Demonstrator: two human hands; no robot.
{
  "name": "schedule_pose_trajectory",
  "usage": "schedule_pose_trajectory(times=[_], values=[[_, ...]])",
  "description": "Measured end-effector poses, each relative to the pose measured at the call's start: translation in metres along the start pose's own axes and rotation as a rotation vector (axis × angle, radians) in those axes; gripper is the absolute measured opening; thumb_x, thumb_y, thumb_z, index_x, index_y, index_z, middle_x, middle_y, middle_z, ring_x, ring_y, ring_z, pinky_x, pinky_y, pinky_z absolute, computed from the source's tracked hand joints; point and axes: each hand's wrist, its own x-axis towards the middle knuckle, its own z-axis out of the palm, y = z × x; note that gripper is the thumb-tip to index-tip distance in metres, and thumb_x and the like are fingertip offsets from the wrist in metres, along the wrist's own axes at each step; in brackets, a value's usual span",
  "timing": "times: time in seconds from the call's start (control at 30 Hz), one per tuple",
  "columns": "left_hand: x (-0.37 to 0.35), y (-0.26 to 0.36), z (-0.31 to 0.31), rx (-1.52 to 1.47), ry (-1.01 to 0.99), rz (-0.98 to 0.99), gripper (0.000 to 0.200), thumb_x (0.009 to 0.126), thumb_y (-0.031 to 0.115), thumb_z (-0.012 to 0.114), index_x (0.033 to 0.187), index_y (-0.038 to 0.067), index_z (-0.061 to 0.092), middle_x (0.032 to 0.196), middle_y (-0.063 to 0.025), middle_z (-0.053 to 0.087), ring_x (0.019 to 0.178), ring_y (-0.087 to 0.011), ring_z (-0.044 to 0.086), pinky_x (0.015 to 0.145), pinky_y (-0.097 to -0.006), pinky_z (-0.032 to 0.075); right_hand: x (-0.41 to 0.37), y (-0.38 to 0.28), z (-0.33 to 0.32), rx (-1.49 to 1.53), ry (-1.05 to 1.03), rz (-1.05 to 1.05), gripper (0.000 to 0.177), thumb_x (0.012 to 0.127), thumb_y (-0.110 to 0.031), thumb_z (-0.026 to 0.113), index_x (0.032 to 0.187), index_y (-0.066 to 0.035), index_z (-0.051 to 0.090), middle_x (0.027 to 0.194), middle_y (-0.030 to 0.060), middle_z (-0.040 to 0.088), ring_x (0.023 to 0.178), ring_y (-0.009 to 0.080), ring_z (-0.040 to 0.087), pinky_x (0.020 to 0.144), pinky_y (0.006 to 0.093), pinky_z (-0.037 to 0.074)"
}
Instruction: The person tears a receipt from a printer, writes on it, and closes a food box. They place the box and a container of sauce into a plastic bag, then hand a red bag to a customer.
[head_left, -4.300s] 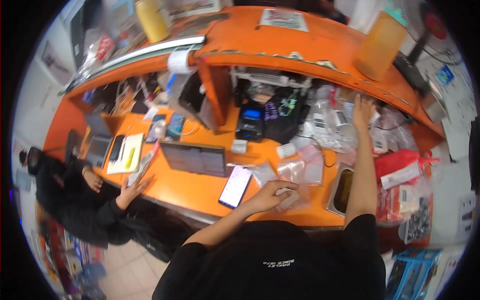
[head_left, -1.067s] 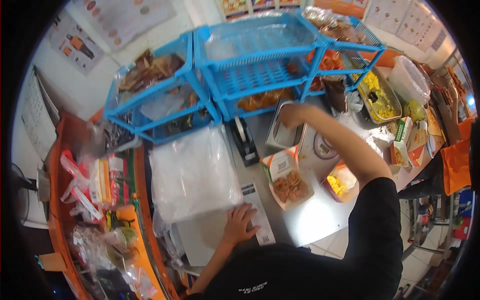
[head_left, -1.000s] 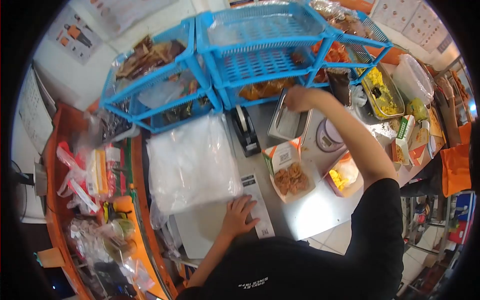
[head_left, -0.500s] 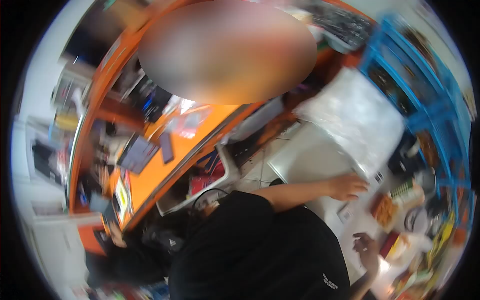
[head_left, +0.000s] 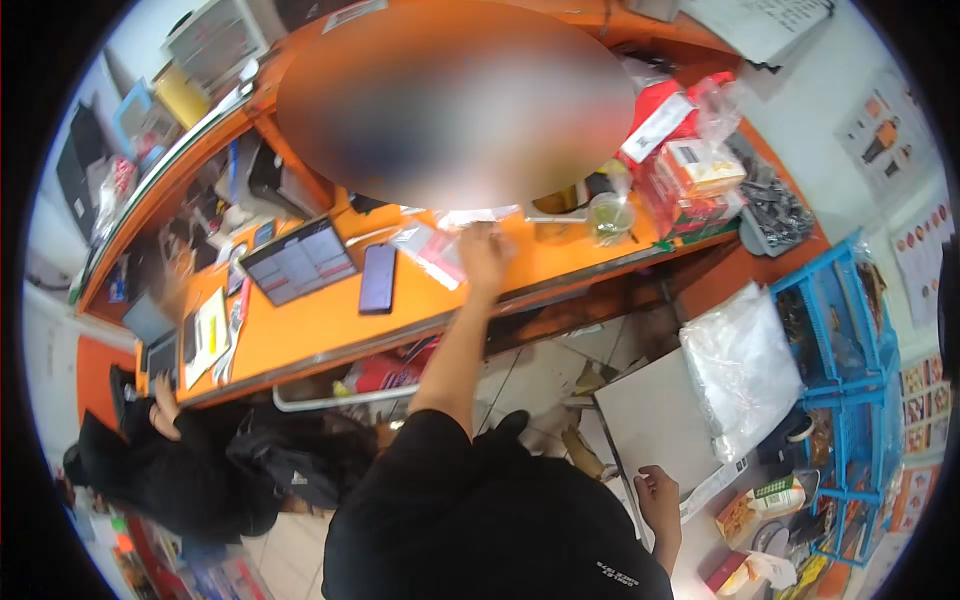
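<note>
My left hand (head_left: pixel 482 257) reaches over the orange desk (head_left: pixel 420 310), at the clear plastic packets (head_left: pixel 432 255) with red-and-white contents. Its fingertips meet the blurred area, so I cannot make out whether they grip a packet. A dark phone (head_left: pixel 377 279) and an angled laptop (head_left: pixel 298 263) are to the left of that hand. My right hand (head_left: pixel 657 497) hovers by the edge of the pale side table (head_left: pixel 655 405), loosely bent with fingers apart and nothing visible in it. Nearest to it is a white paper strip (head_left: pixel 712 490).
A large clear plastic bag (head_left: pixel 742 370) covers part of the side table. Blue stacked baskets (head_left: pixel 840 330) stand right, near food boxes (head_left: pixel 745 515). Stacked boxes (head_left: pixel 695 185) and a green-filled cup (head_left: pixel 608 217) sit on the desk. Another person's hand (head_left: pixel 163 410) is at the far left.
The view has turned toward the orange desk. My left hand has gone from above the side table to the packets on the desk. My right hand is now nearer the side table's edge.
</note>
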Motion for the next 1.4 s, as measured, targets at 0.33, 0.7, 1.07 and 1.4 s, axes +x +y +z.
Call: schedule_pose_trajectory(times=[0.33,0.7,1.07,1.4], values=[[0.002,-0.056,-0.016,-0.186,0.071,-0.130,0.028,0.095,0.017,0.046,0.113,-0.003,0.051,0.103,-0.0208,0.057,0.093,-0.0305,0.059,0.085,-0.0404,0.045,-0.021,-0.009,0.027,0.104,0.265,0.053,0.035,0.081,-0.010,0.063,0.114,-0.001,0.055,0.073,0.0143,0.062,0.068,0.0312,0.062,0.065,0.0386,0.049],[-0.241,0.290,-0.035,-0.784,-2.097,0.216,0.026,0.092,0.017,0.055,0.107,-0.001,0.045,0.087,-0.0185,0.060,0.086,-0.0323,0.060,0.074,-0.0404,0.046,-0.068,0.044,0.033,-0.128,0.761,0.122,0.024,0.078,-0.010,0.067,0.097,-0.002,0.054,0.073,0.0166,0.060,0.066,0.0346,0.057,0.059,0.0393,0.047],[-0.318,0.361,0.095,-0.636,-1.409,1.210,0.074,0.079,0.027,0.068,0.138,0.001,0.032,0.136,-0.0185,0.044,0.127,-0.0326,0.038,0.106,-0.0431,0.027,-0.128,0.158,0.021,0.994,1.253,0.286,0.029,0.100,-0.030,0.035,0.096,-0.003,0.045,0.066,0.0034,0.047,0.060,0.0102,0.045,0.053,0.0247,0.036],[-0.325,0.365,0.094,-0.638,-1.430,1.095,0.082,0.069,0.028,0.077,0.136,0.006,0.035,0.135,-0.0141,0.047,0.122,-0.0302,0.044,0.104,-0.0434,0.027,-0.144,0.220,-0.019,0.486,1.661,0.396,0.023,0.095,-0.016,0.042,0.090,0.000,0.058,0.083,0.0077,0.057,0.069,0.0148,0.053,0.065,0.0276,0.044]])
